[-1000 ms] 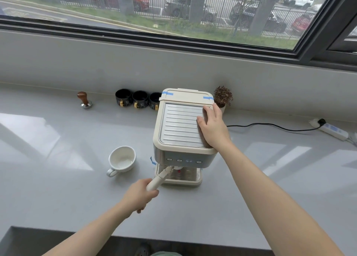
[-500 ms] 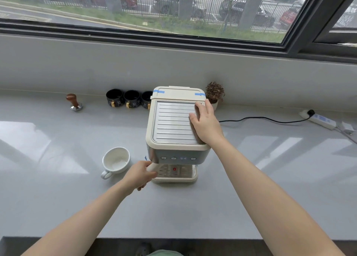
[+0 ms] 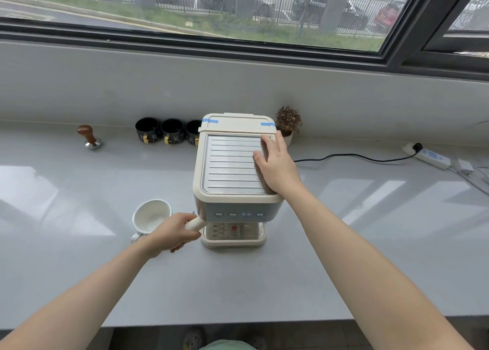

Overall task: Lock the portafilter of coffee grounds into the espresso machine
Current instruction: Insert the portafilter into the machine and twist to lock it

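Both hands work: left hand [image 3: 173, 233] fingers wrap the portafilter [image 3: 194, 223] handle, pointing leftward from the espresso machine [image 3: 234, 169].

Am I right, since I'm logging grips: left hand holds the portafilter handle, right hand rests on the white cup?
Not quite. The head view shows the right hand resting flat on top of the espresso machine, not the white cup. The left hand does hold the portafilter handle.

Left hand [image 3: 173, 234] around portafilter handle [image 3: 194, 223] under espresso machine [image 3: 235, 180], right hand [image 3: 277, 164] flat on top.
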Motion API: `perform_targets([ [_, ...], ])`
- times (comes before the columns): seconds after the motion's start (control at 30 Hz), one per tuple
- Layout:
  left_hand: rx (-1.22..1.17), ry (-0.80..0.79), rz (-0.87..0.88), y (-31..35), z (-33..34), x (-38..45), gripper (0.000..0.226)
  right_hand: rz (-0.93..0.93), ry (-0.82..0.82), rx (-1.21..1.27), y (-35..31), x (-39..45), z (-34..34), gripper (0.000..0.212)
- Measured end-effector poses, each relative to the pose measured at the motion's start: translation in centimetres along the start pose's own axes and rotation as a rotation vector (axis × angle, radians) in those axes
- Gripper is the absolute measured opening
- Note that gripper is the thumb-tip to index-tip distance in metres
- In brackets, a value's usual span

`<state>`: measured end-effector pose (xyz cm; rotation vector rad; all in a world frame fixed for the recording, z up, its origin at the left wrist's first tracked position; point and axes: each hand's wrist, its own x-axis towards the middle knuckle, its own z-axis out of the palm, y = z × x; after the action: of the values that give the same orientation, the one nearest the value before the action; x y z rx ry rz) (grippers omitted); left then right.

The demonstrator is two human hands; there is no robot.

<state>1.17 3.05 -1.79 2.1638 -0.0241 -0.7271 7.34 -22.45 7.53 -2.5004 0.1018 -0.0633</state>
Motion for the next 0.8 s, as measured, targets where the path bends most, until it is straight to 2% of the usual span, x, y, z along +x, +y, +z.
perform_targets([
  [0.07,-0.031,0.023,-0.008,0.2,0.7,-0.5,0.003,0.0,0.001,0.003,0.0,0.0,0.0,0.052],
  [0.17,-0.119,0.082,-0.035,0.6,3.2,-1.5,0.009,-0.002,0.009,0.012,0.0,0.0,0.1,0.052],
  [0.27,-0.209,0.186,-0.082,1.4,7.1,-2.2,0.01,-0.005,0.015,0.027,0.0,0.0,0.2,0.051],
  [0.37,-0.197,0.35,-0.153,2.5,10.9,-2.3,0.005,0.001,0.026,0.046,0.0,0.1,0.3,0.05],
  [0.43,-0.194,0.401,-0.2,3.0,12.2,-2.3,0.009,0.006,0.028,0.065,0.1,0.1,0.3,0.048],
  [0.53,-0.357,0.291,-0.195,3.2,11.7,-2.7,0.01,0.011,0.019,0.094,0.1,0.1,0.3,0.047],
  [0.7,-0.819,-0.17,-0.171,1.9,9.1,-3.6,0.022,0.037,0.006,0.117,0.0,0.1,0.2,0.047],
  [0.8,-1.025,-0.215,-0.21,1.6,10.1,-3.6,0.022,0.04,0.013,0.138,0.0,0.0,0.2,0.047],
])
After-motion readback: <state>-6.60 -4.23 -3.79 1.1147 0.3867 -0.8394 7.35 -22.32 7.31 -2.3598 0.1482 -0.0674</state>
